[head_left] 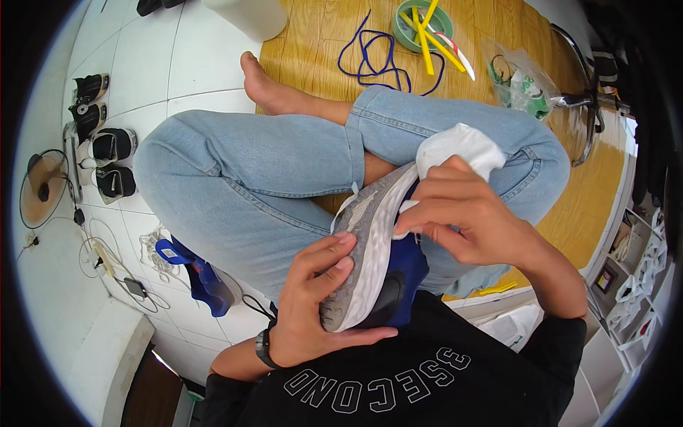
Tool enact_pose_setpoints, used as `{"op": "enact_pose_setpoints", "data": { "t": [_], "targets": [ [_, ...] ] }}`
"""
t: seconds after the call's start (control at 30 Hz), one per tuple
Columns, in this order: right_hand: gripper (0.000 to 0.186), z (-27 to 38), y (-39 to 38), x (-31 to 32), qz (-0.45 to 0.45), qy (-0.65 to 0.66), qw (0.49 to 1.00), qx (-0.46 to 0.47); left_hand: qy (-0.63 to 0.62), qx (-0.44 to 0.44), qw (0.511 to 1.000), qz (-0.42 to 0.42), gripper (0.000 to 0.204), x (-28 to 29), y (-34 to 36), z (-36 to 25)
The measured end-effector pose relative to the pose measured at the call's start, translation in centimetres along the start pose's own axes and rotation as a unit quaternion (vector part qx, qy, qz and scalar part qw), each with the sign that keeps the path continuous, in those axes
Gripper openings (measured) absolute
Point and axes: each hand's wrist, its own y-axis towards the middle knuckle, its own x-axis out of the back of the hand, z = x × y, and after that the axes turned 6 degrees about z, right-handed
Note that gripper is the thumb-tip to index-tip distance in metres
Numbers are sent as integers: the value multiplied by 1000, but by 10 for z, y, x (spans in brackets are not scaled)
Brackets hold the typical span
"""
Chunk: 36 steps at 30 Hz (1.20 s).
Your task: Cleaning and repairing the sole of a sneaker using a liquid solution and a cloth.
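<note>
A sneaker (373, 267) with a blue upper, a thick white midsole and a grey outsole lies tilted on its side above my lap. My left hand (309, 292) is wrapped round one end of it, fingers on the outsole and thumb along the blue upper. In my right hand (466, 213) a white cloth (462, 146) is bunched. Part of the cloth sticks out past my knuckles, and a pinched bit touches the shoe where midsole and upper meet. The shoe's opening is hidden from this view.
Another blue sneaker (206, 281) stands on white tiles at the left. Beyond my legs are a blue shoelace (370, 60), a green bowl (405, 32) with yellow strips and a brush-like white-and-red tool, and a plastic bag (523, 82). A fan (44, 188), cables and several shoes line the left wall.
</note>
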Motion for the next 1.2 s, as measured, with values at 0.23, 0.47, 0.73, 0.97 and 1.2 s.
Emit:
{"op": "enact_pose_setpoints", "data": {
  "t": [0.23, 0.47, 0.73, 0.97, 1.2],
  "targets": [
    [32, 10, 10, -2, 15, -155, 987, 30, -16, 2, 1000, -2, 114, 3, -3, 6],
    [19, 13, 13, -13, -4, -203, 978, 39, 3, -2, 1000, 4, 114, 5, -3, 6],
    [28, -1, 5, -8, -27, -56, 998, 15, 12, -16, 1000, 9, 117, 1, -9, 8],
    [32, 7, 10, -13, -28, -149, 988, 12, 14, -9, 1000, 16, 116, 0, -9, 7],
    [26, 15, 13, -18, -7, -213, 977, 24, 26, -11, 999, 18, 114, -1, -6, 1]
  ]
}}
